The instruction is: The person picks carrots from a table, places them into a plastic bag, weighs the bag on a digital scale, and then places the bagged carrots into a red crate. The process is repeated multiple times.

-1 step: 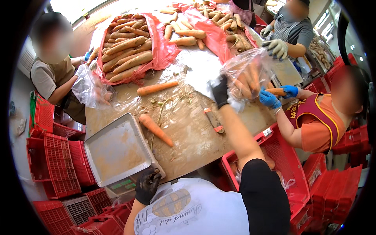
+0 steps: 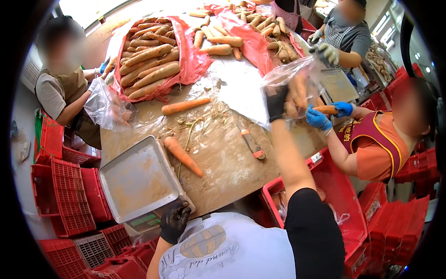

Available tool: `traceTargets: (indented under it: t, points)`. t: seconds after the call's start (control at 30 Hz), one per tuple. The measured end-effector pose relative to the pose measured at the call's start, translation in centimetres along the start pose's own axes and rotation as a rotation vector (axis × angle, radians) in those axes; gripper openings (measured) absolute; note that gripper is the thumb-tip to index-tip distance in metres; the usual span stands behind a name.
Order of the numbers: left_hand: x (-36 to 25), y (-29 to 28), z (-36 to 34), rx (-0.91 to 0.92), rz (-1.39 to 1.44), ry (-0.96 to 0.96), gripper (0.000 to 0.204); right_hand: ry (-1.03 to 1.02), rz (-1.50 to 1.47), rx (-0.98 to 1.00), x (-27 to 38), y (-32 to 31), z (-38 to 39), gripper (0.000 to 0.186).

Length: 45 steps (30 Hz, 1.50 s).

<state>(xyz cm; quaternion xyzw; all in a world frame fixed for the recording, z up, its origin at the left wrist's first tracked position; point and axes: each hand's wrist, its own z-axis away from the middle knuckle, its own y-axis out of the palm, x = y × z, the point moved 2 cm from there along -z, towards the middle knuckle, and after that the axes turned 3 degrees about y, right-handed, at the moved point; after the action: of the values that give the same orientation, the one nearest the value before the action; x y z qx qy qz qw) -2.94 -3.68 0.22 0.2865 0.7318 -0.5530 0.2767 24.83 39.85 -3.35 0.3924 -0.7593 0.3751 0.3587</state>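
My left hand [image 2: 175, 221], in a dirty black glove, is at the near corner of a scale with a metal tray [image 2: 139, 179]. Its fingers are curled, and I cannot make out anything in them. With my arm stretched out over the table, my black-gloved right hand [image 2: 277, 103] overlaps the near left side of a clear plastic bag [image 2: 283, 76] of carrots. The fingers of that hand are blurred and partly hidden. Loose carrots [image 2: 183, 156] [image 2: 186, 106] and a knife [image 2: 252, 143] with an orange-and-grey handle lie on the muddy table.
Red sacks of carrots [image 2: 151, 60] stand at the back. On the right, a co-worker's blue gloves [image 2: 320, 116] hold a carrot; another person's pale glove [image 2: 329, 53] is beyond the bag. A person at left handles a clear bag [image 2: 106, 106]. Red crates [image 2: 320, 204] stand below.
My right hand has moved right and slightly up, over the clear bag's side. The pale-gloved hand beyond has shifted slightly. My left hand has stayed put.
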Motion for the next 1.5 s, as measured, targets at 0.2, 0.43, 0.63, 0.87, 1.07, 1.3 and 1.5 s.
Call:
traceTargets:
  t: [0.2, 0.43, 0.63, 0.87, 1.07, 1.3, 1.5]
  points:
    - [-2.0, 1.4, -2.3, 0.034, 0.069, -0.063, 0.019, 0.673, -0.717, -0.197, -9.8, -10.4, -14.2, 0.061]
    - [-2.9, 1.6, -3.2, -0.027, -0.053, -0.030, 0.020, 1.002, -0.656, 0.166, -11.3, -9.8, -20.0, 0.038]
    - [-2.4, 2.1, -3.2, 0.081, -0.049, -0.094, 0.019, 0.452, 0.162, 0.438, -17.6, -10.2, -25.0, 0.027]
    - [-2.5, 2.3, -1.4, -0.007, -0.179, -0.045, 0.018, 0.830, -0.920, 0.132, -15.2, -5.5, -21.0, 0.023]
    - [-1.1, 2.6, -1.7, 0.027, -0.159, 0.027, 0.019, 0.058, -0.453, 0.363, -4.9, -12.0, -22.7, 0.025]
    - [2.4, 4.0, 0.4, 0.177, 0.126, 0.308, 0.023, -0.722, -0.235, 0.566, 15.1, -17.9, -18.9, 0.027]
    - [0.9, 6.4, -0.8, 0.481, 1.582, -0.750, 0.060, -1.424, 0.261, 0.219, 30.4, -14.9, -12.7, 0.022]
